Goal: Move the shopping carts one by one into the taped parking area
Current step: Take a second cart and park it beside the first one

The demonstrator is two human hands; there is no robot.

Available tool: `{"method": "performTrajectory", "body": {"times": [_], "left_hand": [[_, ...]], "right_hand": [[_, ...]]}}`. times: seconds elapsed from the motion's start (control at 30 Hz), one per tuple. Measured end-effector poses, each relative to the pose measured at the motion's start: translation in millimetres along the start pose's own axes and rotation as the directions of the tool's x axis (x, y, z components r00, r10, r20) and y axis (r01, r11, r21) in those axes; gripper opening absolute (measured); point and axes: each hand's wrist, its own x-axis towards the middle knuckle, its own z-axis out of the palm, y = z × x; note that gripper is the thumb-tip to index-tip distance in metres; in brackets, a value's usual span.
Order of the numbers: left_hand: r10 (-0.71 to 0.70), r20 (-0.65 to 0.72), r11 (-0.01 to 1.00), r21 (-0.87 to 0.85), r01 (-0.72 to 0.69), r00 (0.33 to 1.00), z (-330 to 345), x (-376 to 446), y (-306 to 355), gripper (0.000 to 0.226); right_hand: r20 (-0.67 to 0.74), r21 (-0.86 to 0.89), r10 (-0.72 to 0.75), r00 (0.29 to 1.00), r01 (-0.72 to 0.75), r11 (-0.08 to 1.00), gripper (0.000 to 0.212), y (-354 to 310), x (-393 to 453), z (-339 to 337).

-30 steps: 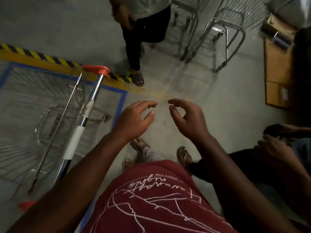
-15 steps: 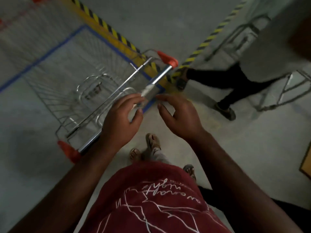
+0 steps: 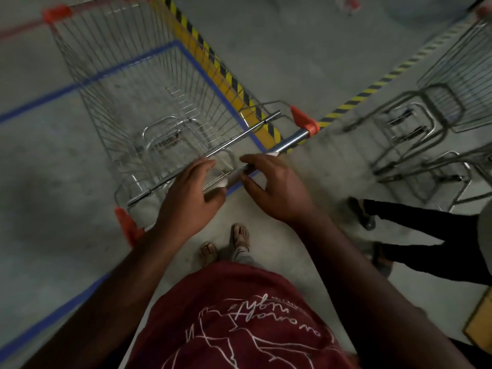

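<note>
- Left hand (image 3: 189, 198) and right hand (image 3: 274, 187) hover at the handle (image 3: 290, 141) of the cart (image 3: 138, 83), close together near its middle.
- Fingers of both hands are curved and spread apart in a loose, wide claw; the right fingertips look to touch the bar, but neither hand has wrapped it, so no firm hold that I can tell.
- The cart stands largely over the blue tape (image 3: 80, 82) outline on the floor (image 3: 40, 161), its basket inside the corner; the handle end sits at the tape edge.
- Judgement: this cart is nearly or just parked.
- Farther right, more carts (image 3: 426, 123) stand outside the striped tape (image 3: 234, 83), still to be moved.
</note>
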Motion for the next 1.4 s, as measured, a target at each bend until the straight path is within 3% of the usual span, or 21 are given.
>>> {"method": "performTrajectory", "body": {"times": [0.27,0.43,0.8,1.1,1.4], "left_hand": [[0.095,0.091,0.995,-0.048,-0.091,0.991,15.4,18.6,39.1,0.052],[0.201,0.156,0.980,-0.030,-0.198,0.967,38.0,40.0,66.7,0.049],[0.381,0.237,0.922,-0.021,-0.387,0.894,123.3,100.5,178.9,0.044],[0.437,0.470,0.891,-0.108,-0.442,0.767,233.2,150.8,281.8,0.045],[0.503,0.564,0.848,-0.175,-0.501,0.654,326.7,186.9,353.4,0.044]], "right_hand": [[-0.143,0.039,0.124,0.982,-0.120,0.992,0.040,25.1,-31.2,-22.6],[-0.217,0.071,0.261,0.941,-0.251,0.965,0.040,54.4,-60.1,-49.4],[-0.338,0.189,0.432,0.836,-0.390,0.901,0.037,155.4,-104.1,-130.8],[-0.487,0.270,0.616,0.619,-0.564,0.780,0.028,244.4,-154.3,-212.0],[-0.530,0.336,0.691,0.492,-0.626,0.703,0.028,315.9,-195.2,-263.3]]}}
